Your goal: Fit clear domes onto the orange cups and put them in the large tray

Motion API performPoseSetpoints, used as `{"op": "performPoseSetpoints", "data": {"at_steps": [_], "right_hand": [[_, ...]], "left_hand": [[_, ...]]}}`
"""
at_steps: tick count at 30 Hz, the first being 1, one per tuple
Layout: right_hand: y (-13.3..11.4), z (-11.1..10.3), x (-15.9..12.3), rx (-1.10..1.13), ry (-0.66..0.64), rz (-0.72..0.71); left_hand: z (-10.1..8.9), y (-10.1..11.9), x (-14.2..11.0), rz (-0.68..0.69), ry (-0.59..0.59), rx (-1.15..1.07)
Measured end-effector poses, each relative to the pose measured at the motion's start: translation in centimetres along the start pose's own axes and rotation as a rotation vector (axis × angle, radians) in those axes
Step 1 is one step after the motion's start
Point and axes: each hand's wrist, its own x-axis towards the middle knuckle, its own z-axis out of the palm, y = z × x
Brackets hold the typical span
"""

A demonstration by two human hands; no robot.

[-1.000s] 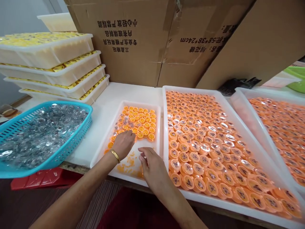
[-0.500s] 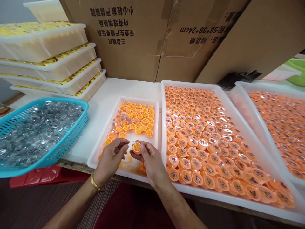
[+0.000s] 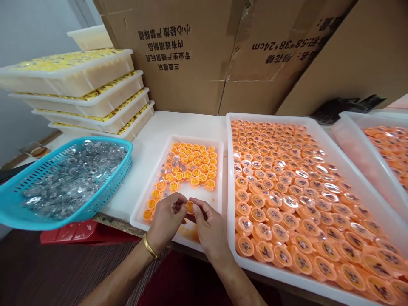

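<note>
Between the thumb and fingers of my right hand (image 3: 208, 223) is a small orange plastic cup (image 3: 189, 207), tilted, with yellow bits inside. My left hand (image 3: 168, 216) is closed, its thumb and fingertips pinched at the left edge of the cup; whatever they hold is hidden. Both hands are over the front of a small white tray (image 3: 208, 196). Filled open cups (image 3: 195, 160) stand in its back and left parts, and some clear lids (image 3: 176, 160) lie among them.
To the right, a large white tray (image 3: 230, 178) holds rows of lidded orange cups; another white tray (image 3: 353, 140) is beyond it. A blue basket (image 3: 126, 174) of clear lids stands left, before stacked white trays (image 3: 111, 68). Cardboard boxes (image 3: 191, 89) line the back.
The view has shifted left. My left hand has come in from beside the cup, and its fingertips now meet the cup's edge. The cup stays in my right hand.
</note>
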Motion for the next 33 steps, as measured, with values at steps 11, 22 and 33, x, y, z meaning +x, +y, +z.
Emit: {"op": "performPoseSetpoints", "data": {"at_steps": [11, 22, 33], "right_hand": [[-0.5, 0.3, 0.2, 0.145, 0.046, 0.047], [0.0, -0.2, 0.3, 0.123, 0.017, 0.056], [-0.7, 0.2, -0.1, 0.347, 0.034, 0.116]], "left_hand": [[-1.5, 0.1, -0.9, 0.039, 0.066, 0.161], [-0.2, -0.5, -0.4, -0.13, -0.042, -0.174], [-6.0, 0.1, 3.7, 0.179, 0.213, 1.24]]}}
